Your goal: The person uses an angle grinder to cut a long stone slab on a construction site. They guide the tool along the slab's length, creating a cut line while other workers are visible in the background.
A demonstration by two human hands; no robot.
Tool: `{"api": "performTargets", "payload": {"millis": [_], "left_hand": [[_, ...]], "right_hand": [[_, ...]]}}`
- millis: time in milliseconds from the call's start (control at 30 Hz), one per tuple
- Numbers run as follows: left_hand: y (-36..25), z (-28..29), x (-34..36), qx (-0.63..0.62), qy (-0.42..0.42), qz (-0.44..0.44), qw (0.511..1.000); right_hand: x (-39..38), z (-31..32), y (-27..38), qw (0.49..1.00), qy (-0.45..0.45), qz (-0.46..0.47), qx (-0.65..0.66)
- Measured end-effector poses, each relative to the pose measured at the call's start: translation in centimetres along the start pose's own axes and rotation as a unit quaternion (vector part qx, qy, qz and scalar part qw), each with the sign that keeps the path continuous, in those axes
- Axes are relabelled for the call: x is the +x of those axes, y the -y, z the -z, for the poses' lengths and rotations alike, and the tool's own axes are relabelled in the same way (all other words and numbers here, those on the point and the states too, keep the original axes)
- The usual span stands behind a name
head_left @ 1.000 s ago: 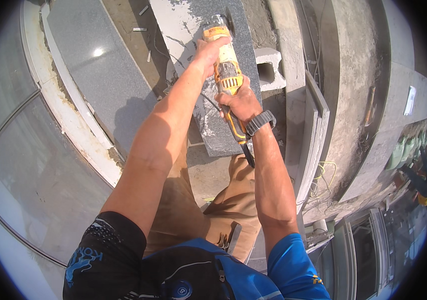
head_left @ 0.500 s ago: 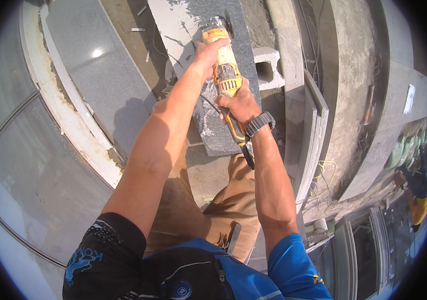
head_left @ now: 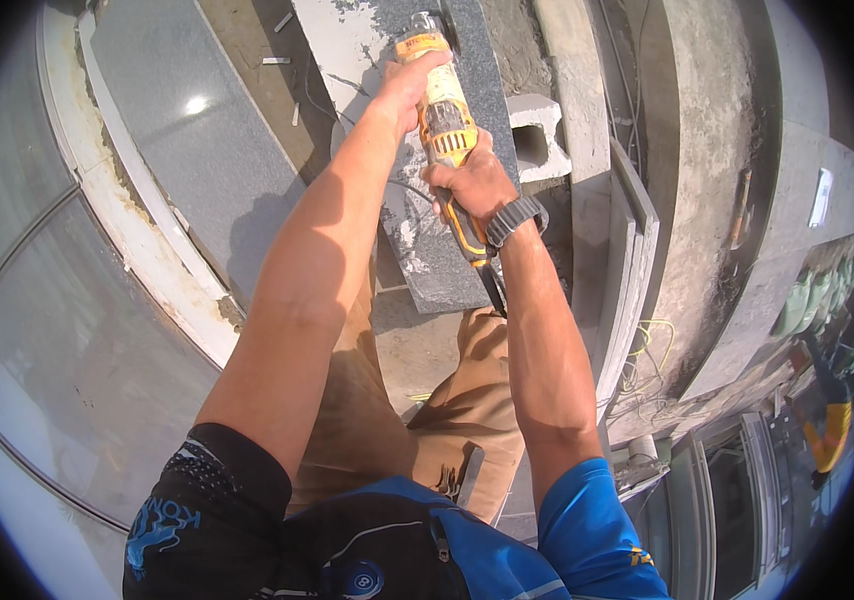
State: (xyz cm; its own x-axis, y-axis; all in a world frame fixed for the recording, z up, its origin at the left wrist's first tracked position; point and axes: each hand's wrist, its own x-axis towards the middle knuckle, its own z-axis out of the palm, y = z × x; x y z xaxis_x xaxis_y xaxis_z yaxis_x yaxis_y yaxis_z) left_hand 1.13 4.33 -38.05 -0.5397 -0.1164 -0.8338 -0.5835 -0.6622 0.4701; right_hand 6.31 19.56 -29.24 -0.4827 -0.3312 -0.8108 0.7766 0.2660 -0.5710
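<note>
Both my hands grip a yellow and black angle grinder (head_left: 449, 112), its head pointing away from me. My left hand (head_left: 409, 84) is wrapped round the front of the body, just behind the metal head. Lower down, my right hand (head_left: 475, 182) closes round the rear handle, and a dark watch sits on that wrist. The disc (head_left: 450, 30) stands on edge at the right of the head, over a grey stone slab (head_left: 492, 90) smeared with white. Whether the disc touches the slab is unclear. The black cord end (head_left: 492, 285) hangs from the handle toward my leg.
A hollow concrete block (head_left: 539, 135) props the slab's right side. Another long grey slab (head_left: 182, 110) lies to the left, beside a curved glassy surface (head_left: 77, 330). Slabs on edge (head_left: 622, 270) and a yellow cord (head_left: 652, 345) lie right. At far right a person in yellow (head_left: 829, 438) is partly visible.
The grinder and both my hands have shifted slightly away from me and to the left along the slab. At far right, the other person has changed posture.
</note>
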Motion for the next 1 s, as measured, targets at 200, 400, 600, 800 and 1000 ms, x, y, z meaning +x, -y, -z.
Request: {"api": "performTargets", "payload": {"millis": [200, 400, 600, 800, 1000], "left_hand": [[-0.7, 0.1, 1.0, 0.02, 0.011, -0.015, 1.0], [-1.5, 0.5, 3.0, 0.026, 0.02, -0.009, 0.999], [-2.7, 0.3, 4.6, 0.02, 0.026, -0.005, 0.999], [-1.7, 0.0, 2.9, 0.011, 0.009, 0.002, 1.0], [-0.5, -0.1, 0.4, 0.019, 0.011, 0.004, 1.0]], "right_hand": [[1.1, 0.0, 0.6, 1.0, 0.0, 0.01, -0.008], [2.1, -0.3, 1.9, 1.0, 0.002, 0.001, 0.004], [3.4, -0.3, 3.9, 1.0, 0.006, -0.019, -0.018], [2.4, -0.2, 2.3, 1.0, -0.014, -0.013, -0.022], [0.6, -0.1, 0.8, 1.0, -0.014, -0.019, -0.018]]}}
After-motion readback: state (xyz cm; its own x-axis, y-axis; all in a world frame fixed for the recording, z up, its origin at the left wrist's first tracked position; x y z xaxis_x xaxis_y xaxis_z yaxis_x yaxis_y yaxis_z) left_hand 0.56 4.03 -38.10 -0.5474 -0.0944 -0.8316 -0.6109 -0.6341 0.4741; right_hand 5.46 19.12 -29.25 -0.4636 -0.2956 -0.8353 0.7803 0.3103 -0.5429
